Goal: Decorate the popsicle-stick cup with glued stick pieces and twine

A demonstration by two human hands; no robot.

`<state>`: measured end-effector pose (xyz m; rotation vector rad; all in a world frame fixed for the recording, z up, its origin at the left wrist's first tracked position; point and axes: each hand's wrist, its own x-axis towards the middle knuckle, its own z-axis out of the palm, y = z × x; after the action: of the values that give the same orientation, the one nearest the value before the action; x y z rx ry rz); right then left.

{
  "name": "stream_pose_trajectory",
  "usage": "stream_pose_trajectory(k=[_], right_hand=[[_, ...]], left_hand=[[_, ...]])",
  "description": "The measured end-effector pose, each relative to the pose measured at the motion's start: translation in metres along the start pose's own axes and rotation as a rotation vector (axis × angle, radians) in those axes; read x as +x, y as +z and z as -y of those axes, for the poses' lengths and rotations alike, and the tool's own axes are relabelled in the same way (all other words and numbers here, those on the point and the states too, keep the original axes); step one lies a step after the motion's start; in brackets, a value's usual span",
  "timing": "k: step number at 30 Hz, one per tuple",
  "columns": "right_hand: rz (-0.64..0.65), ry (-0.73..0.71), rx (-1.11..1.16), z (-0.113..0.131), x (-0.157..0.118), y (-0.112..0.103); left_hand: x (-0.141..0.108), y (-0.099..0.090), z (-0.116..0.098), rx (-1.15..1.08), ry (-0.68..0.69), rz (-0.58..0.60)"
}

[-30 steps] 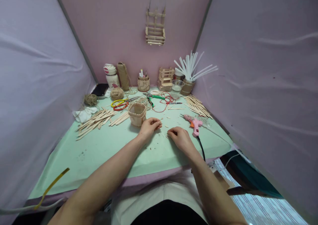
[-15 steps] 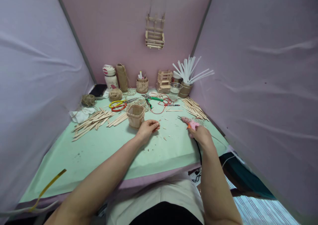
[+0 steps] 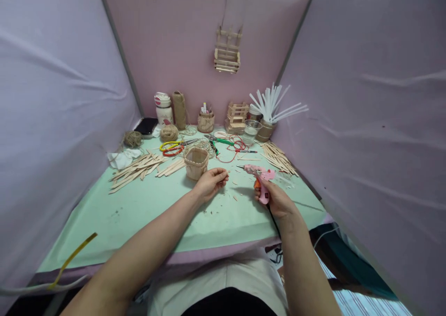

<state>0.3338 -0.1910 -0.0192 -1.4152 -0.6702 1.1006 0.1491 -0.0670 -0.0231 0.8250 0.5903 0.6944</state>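
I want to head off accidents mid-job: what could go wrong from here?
The pink glue gun in the right hand has its nozzle aimed toward the left hand; if hot, it might burn it. The cord runs down toward the table's front edge and could snag. The small wooden basket stands close by the left hand and might get knocked.

The left arm (image 3: 146, 246) slants up and inward from lower left, the left grip (image 3: 211, 184) low, with its fingertips (image 3: 224, 175) pinched together (anything between them is too small to make out). The right arm (image 3: 304, 255) rises more steeply, its wrist (image 3: 287, 217) bent inward, the right grip (image 3: 277, 199) curled closed, apart from the left.
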Motion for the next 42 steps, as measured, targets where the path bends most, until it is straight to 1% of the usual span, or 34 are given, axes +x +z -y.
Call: stream_pose_trajectory(k=[3, 9, 13, 18, 22, 28, 37, 42], right_hand=[[-0.038, -0.1, -0.02, -0.002, -0.003, 0.009], [-0.041, -0.236, -0.172, 0.003, -0.02, 0.021], [-0.05, -0.266, -0.353, 0.006, -0.03, 0.024], [-0.071, -0.326, -0.479, 0.003, -0.03, 0.021], [-0.09, -0.335, -0.527, 0.001, -0.029, 0.019], [-0.106, -0.336, -0.537, 0.002, -0.032, 0.021], [-0.106, -0.347, -0.572, 0.001, -0.03, 0.021], [-0.111, -0.352, -0.575, 0.001, -0.031, 0.02]], left_hand=[[0.0, 0.0, -0.001, -0.056, -0.036, 0.022], [0.0, -0.001, -0.003, -0.107, -0.07, 0.029], [0.0, -0.001, -0.003, -0.109, -0.092, 0.009], [-0.002, 0.001, -0.004, -0.1, -0.087, 0.0], [-0.003, 0.001, -0.004, -0.086, -0.081, 0.018], [-0.003, 0.0, -0.004, -0.076, -0.086, 0.033], [-0.004, 0.002, -0.004, -0.072, -0.085, 0.03], [-0.003, 0.002, -0.003, -0.073, -0.078, 0.01]])
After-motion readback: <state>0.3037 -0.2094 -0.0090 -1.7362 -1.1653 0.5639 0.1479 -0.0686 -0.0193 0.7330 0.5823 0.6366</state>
